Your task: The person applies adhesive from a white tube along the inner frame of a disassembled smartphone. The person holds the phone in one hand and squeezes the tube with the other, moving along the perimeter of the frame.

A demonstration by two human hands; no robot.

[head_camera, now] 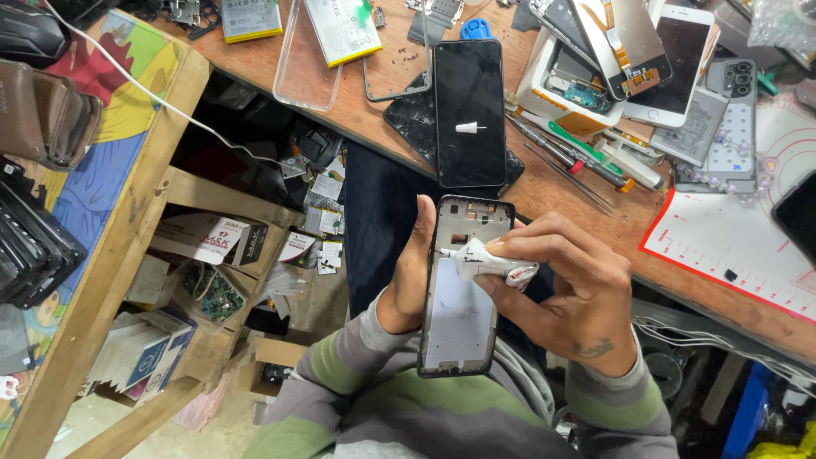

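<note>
My left hand (408,276) grips a black phone frame (455,331) by its left edge, holding it upright over my lap with the bare silver inner plate facing me. My right hand (561,285) pinches a small crumpled white glue tube (489,262), its thin nozzle pointing left onto the frame's upper part. On the wooden bench (374,127) just beyond lies a black phone screen (469,110) with a small white nozzle cap (467,128) resting on it.
Screwdrivers and tweezers (565,157) lie right of the screen. Opened phones (680,64) and parts crowd the bench's far right, beside a white-and-red work mat (731,246). A clear phone case (308,68) and batteries sit at the back. Left stands a painted wooden shelf (127,229) with boxes.
</note>
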